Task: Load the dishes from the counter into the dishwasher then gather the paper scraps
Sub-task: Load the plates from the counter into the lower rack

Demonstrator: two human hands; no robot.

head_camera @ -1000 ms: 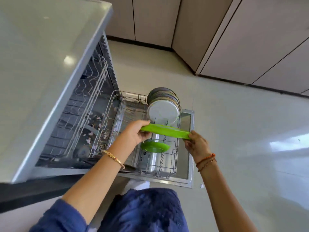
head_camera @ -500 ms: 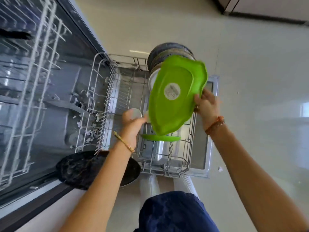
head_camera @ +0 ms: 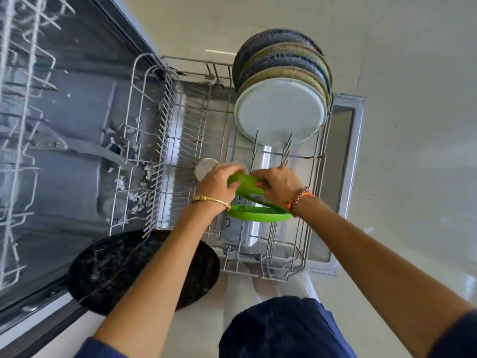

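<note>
Both hands (head_camera: 247, 186) in curled grip

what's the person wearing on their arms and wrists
Both forearms are bare, with dark blue sleeves showing only near the elbows. The left hand has a thin gold bangle at its wrist. The right hand has an orange and red beaded thread bracelet around its wrist. No gloves or watch are visible.

Both hands grip a tilted green plastic plate (head_camera: 245, 188) over the pulled-out grey wire dishwasher rack (head_camera: 165, 140): left hand (head_camera: 216, 183) at its left edge, right hand (head_camera: 277, 186) on top. A second green plate (head_camera: 258, 215) stands just beneath it.
</note>
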